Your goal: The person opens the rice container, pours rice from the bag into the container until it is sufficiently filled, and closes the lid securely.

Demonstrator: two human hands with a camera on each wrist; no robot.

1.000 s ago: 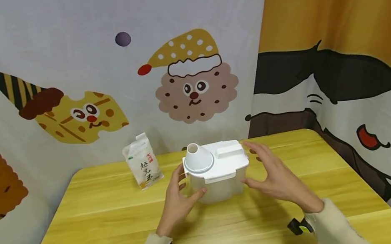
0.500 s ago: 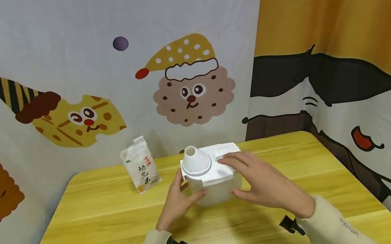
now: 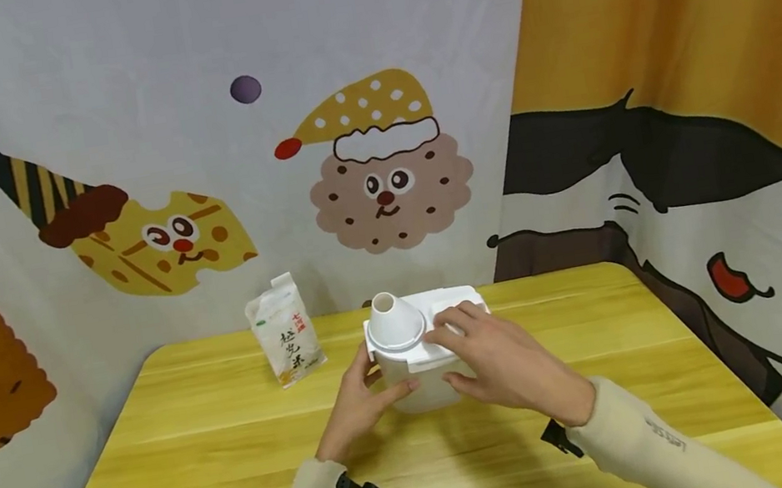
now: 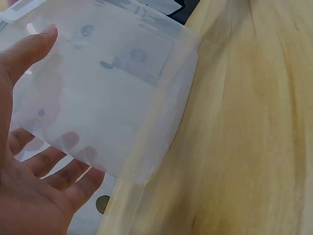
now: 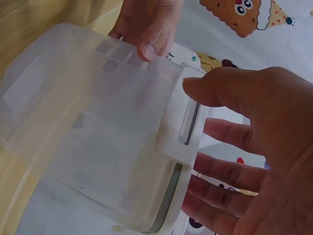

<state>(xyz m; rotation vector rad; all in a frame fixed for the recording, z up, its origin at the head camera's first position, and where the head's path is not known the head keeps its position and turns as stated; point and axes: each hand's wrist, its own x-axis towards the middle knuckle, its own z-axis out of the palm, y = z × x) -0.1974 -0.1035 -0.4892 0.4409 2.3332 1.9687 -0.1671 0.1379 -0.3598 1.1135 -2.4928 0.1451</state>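
Note:
A translucent plastic storage container (image 3: 424, 391) with a white lid (image 3: 445, 352) stands upright on the table. A white cone-shaped spout (image 3: 395, 323) rises from the left part of the lid. My left hand (image 3: 354, 405) grips the container's left side, thumb on the front wall and fingers toward the back. My right hand (image 3: 499, 358) lies over the lid's right half, its fingers stretched across the top. In the right wrist view, the right thumb (image 5: 215, 88) is at the lid's front latch (image 5: 181, 117). This hand hides part of the lid.
A white rice bag (image 3: 287, 335) with Chinese print stands behind and to the left of the container. The wooden table (image 3: 205, 474) ends at the back against a curtain (image 3: 165, 50) printed with cartoon figures.
My right hand has moved left from the container's right side to over its lid, thumb now toward the front latch. The left hand keeps its hold; the container stands in place.

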